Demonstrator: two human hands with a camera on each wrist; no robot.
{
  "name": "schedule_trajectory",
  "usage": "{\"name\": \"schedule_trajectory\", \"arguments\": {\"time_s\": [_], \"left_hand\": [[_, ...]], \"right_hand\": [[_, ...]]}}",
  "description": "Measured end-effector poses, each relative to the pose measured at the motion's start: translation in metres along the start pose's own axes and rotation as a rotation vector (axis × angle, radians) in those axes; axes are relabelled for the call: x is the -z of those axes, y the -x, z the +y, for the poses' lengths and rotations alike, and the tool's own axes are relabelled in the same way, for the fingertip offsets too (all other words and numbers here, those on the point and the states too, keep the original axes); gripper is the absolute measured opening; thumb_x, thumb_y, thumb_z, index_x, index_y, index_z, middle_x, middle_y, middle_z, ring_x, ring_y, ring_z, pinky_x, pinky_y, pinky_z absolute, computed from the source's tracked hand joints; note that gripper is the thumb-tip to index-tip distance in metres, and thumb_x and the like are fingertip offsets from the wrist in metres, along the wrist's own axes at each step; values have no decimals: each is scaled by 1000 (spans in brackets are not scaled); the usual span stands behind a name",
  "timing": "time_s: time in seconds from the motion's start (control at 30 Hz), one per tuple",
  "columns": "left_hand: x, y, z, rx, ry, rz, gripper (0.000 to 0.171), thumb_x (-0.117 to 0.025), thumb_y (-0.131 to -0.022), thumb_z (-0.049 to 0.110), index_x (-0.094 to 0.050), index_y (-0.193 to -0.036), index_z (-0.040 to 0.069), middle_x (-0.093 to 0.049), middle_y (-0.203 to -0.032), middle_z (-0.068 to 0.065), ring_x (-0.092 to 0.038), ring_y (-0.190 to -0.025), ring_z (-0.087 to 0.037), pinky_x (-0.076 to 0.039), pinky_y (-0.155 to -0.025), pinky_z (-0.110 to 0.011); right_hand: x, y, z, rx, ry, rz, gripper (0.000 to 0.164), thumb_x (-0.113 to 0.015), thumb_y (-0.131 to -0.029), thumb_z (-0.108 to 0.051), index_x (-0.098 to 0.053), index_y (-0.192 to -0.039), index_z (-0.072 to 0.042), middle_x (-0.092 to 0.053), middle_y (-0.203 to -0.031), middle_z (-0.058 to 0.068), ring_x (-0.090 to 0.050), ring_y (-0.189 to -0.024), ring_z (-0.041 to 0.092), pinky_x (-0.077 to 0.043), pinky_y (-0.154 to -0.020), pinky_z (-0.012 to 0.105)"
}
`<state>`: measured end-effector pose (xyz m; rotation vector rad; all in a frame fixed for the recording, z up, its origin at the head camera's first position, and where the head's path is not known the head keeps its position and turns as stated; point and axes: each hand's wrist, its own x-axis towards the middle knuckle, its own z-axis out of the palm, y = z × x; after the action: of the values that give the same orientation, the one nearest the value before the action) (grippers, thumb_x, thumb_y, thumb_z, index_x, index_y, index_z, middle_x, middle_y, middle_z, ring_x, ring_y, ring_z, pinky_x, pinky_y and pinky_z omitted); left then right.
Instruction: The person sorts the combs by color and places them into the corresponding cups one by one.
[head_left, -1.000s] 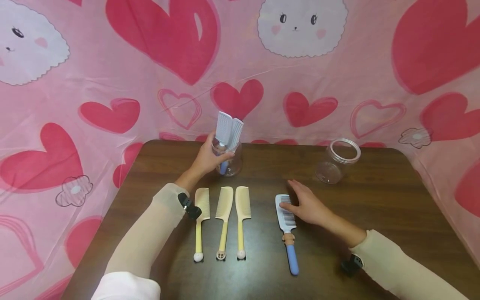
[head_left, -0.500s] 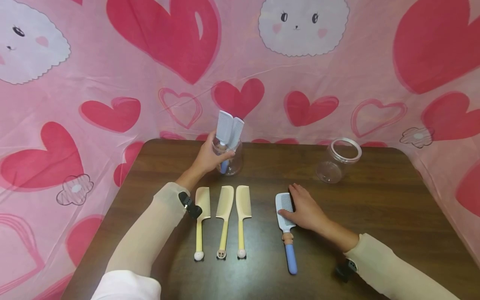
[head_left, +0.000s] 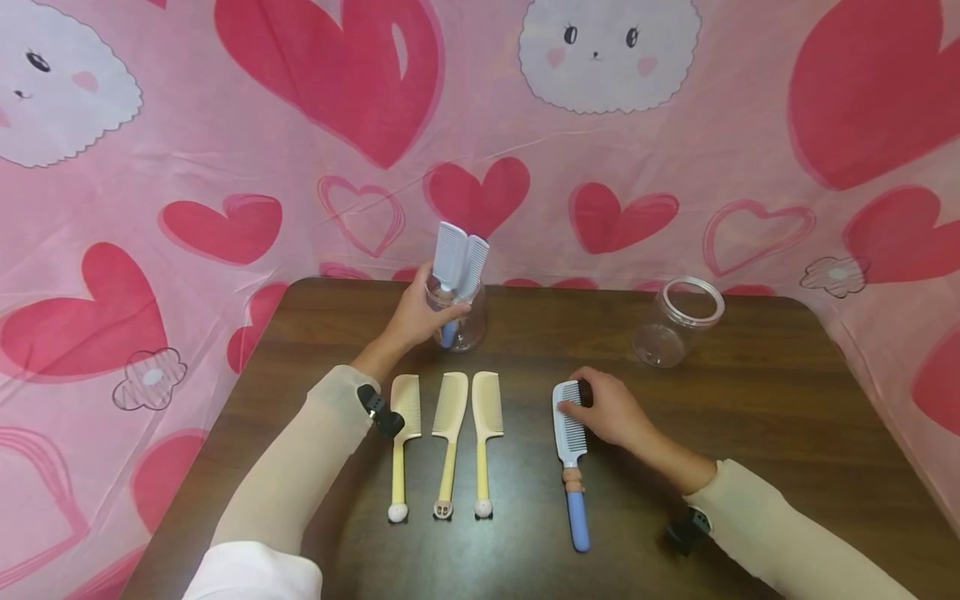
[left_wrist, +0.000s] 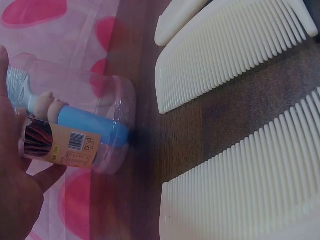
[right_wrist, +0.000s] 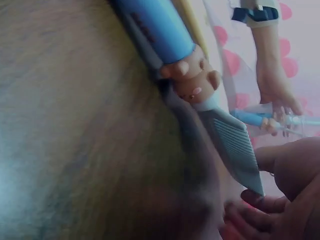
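Observation:
At the back of the table my left hand (head_left: 415, 317) grips a clear jar (head_left: 472, 332) with fingers and thumb round its side. Two light blue combs (head_left: 449, 254) stand in it, teeth ends up; the left wrist view shows a blue handle (left_wrist: 90, 125) through its wall, above a printed label (left_wrist: 62, 142). My right hand (head_left: 611, 410) pinches the toothed end of another blue comb (head_left: 572, 446), thumb on its face. In the right wrist view that comb's neck carries a brown bear figure (right_wrist: 192, 82), and fingertips (right_wrist: 252, 197) are at its far end.
Three cream combs with yellow handles, a left one (head_left: 398, 467), a middle one (head_left: 451, 408) and a right one (head_left: 487, 408), lie side by side in front of the left hand. A second clear jar (head_left: 667, 337) stands at the back right of the brown table (head_left: 757, 400).
My right hand has come down and in from the right, its fingers closing on the blue comb's toothed end; the comb's handle has swung slightly left. The left hand and jar stay put.

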<state>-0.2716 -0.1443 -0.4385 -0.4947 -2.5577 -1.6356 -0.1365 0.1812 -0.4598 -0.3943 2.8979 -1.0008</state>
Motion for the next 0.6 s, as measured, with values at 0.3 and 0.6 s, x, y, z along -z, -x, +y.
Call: {"name": "schedule_trajectory", "arguments": {"time_s": [0.3, 0.6], "left_hand": [[0, 1, 3, 13, 1, -9, 94, -86, -84, 24, -26, -157, 14, -49, -148, -17, -52, -131, -35, -48, -103, -59], [1, 0, 2, -5, 7, -6, 94, -86, -84, 22, -27, -157, 14, -49, -148, -17, -52, -132, -35, -47, -104, -57]], "right_hand": [[8, -4, 2, -146, -361, -96, 30, -67, -97, -6, -58, -122, 7, -74, -93, 18, -62, -71, 16, -55, -59, 31], [28, -6, -2, -288, -663, -193, 36, -54, -104, -5, -49, -136, 11, -70, -94, 13, -67, -77, 17, -60, -60, 32]]}}
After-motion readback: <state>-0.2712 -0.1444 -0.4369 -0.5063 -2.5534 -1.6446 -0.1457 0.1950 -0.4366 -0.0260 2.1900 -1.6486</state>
